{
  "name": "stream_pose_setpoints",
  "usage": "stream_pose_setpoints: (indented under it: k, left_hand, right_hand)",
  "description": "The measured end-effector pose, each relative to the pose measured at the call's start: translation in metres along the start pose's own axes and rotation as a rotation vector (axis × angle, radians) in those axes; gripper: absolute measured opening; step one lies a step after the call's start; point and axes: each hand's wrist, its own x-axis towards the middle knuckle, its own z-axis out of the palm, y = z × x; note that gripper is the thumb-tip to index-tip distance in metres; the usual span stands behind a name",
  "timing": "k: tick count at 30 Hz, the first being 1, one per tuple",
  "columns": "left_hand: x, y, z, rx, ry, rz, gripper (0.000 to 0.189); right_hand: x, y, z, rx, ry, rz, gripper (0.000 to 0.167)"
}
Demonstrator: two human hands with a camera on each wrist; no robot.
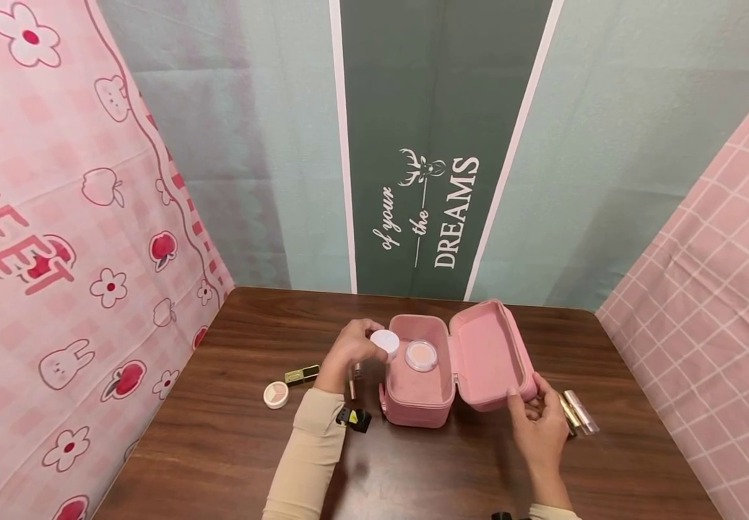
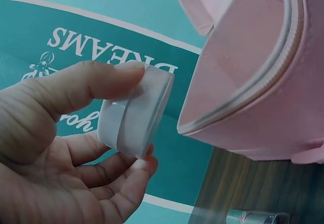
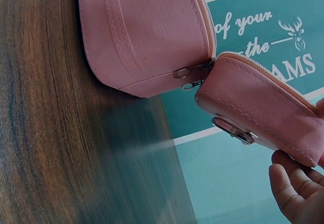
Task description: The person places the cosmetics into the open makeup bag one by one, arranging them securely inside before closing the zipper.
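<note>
A pink zippered cosmetic case (image 1: 418, 413) stands unzipped on the table, its lid (image 1: 487, 354) swung out to the right. Between thumb and fingers, my left hand (image 1: 351, 345) pinches a small white round jar (image 2: 139, 110) at the case's left rim. The jar is tilted in the left wrist view. Inside the case lies a round clear-rimmed pot (image 1: 421, 355) with a peach-beige face. My right hand (image 1: 541, 417) grips the lid by its outer right corner. Metal zip pulls (image 3: 190, 77) hang where lid and case meet in the right wrist view.
Left of the case, a round pan of several tones (image 1: 276, 394) lies by a gold-and-black rectangular item (image 1: 302, 374). A slim tube (image 1: 352, 384) is beside my left wrist. Gold and pinkish tubes (image 1: 580, 413) lie beyond my right hand. Fabric backdrops border the wooden table (image 1: 439, 469).
</note>
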Motion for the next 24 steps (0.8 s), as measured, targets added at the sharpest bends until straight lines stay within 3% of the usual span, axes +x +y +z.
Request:
stream_pose_setpoints:
  k: [7, 14, 24]
  left_hand:
    - [0.007, 0.007, 0.006, 0.073, -0.002, 0.037, 0.049]
    - [0.015, 0.014, 0.011, 0.062, -0.022, 0.003, 0.055]
    - [0.03, 0.015, 0.022, 0.12, -0.057, 0.02, 0.049]
  right_hand:
    - [0.0, 0.0, 0.0, -0.003, -0.003, 0.013, 0.045]
    - [0.0, 0.0, 0.0, -0.003, -0.003, 0.019, 0.045]
    - [0.0, -0.001, 0.0, 0.006, -0.008, 0.029, 0.045]
